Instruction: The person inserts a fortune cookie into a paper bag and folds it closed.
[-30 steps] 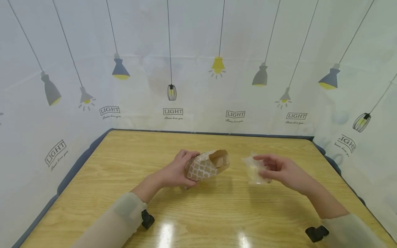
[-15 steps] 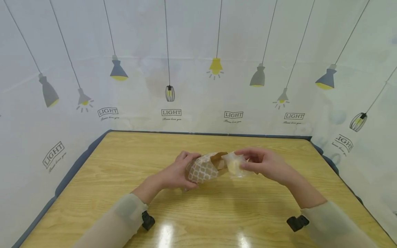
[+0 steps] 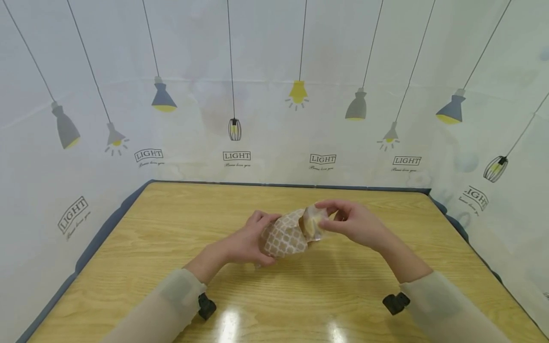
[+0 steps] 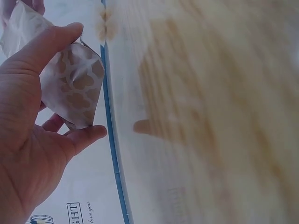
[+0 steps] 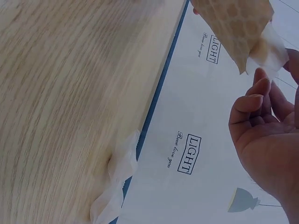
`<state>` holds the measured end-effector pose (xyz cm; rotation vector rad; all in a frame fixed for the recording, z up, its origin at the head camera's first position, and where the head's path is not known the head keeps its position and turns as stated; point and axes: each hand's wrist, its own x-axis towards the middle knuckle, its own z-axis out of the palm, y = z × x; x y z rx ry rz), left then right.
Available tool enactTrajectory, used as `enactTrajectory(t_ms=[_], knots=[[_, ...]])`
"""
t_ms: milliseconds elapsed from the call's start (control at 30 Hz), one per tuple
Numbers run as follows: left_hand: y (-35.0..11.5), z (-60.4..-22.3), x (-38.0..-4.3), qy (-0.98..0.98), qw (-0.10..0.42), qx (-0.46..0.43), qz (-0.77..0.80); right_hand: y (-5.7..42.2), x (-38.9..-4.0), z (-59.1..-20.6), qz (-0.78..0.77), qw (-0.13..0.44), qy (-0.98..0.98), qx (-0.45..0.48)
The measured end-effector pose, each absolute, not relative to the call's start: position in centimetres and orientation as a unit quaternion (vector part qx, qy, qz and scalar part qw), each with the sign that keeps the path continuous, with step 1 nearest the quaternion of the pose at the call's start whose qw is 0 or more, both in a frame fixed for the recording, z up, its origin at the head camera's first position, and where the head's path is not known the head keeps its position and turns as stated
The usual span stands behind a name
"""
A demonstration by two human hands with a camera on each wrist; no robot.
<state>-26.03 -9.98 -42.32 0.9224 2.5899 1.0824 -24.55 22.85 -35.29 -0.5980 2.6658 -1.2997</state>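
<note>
My left hand (image 3: 253, 242) grips a brown paper bag (image 3: 285, 237) with a white lattice pattern, holding it tilted above the table with its mouth to the right. In the left wrist view, thumb and fingers wrap around the bag (image 4: 77, 86). My right hand (image 3: 356, 224) pinches a small clear packet (image 3: 314, 223) with something pale yellow inside. The packet is at the bag's mouth, its left part partly inside. From the right wrist view, the packet (image 5: 268, 53) shows at the edge of the bag, between bag and fingertips.
A wooden table (image 3: 274, 295) lies beneath both hands. White wall sheeting (image 3: 274, 95) printed with lamps stands behind and at both sides. Pale, thin crumpled material (image 5: 124, 158) shows low in the right wrist view; I cannot tell what it is.
My right hand has moved left with the packet, bringing it from beside the bag to the bag's mouth. My left hand still holds the bag, almost in place.
</note>
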Motion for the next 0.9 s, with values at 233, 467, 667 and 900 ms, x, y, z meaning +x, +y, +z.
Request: enactTrajectory(t_ms=[233, 467, 667, 900], knots=[[-10.0, -42.3, -26.1, 0.873, 0.094, 0.306, 0.368, 22.1, -24.7, -35.9, -0.434, 0.039, 0.873, -0.22], [-10.2, -42.3, -26.1, 0.873, 0.091, 0.302, 0.371, 22.3, -24.1, -35.8, -0.452, 0.03, 0.862, -0.228], [-10.3, -42.3, -26.1, 0.87, 0.097, 0.299, 0.38, 22.5, -24.1, -36.0, -0.454, 0.017, 0.861, -0.229], [-10.3, -42.2, -26.1, 0.867, 0.106, 0.297, 0.386, 22.2, -24.3, -36.6, -0.452, 0.0, 0.857, -0.247]])
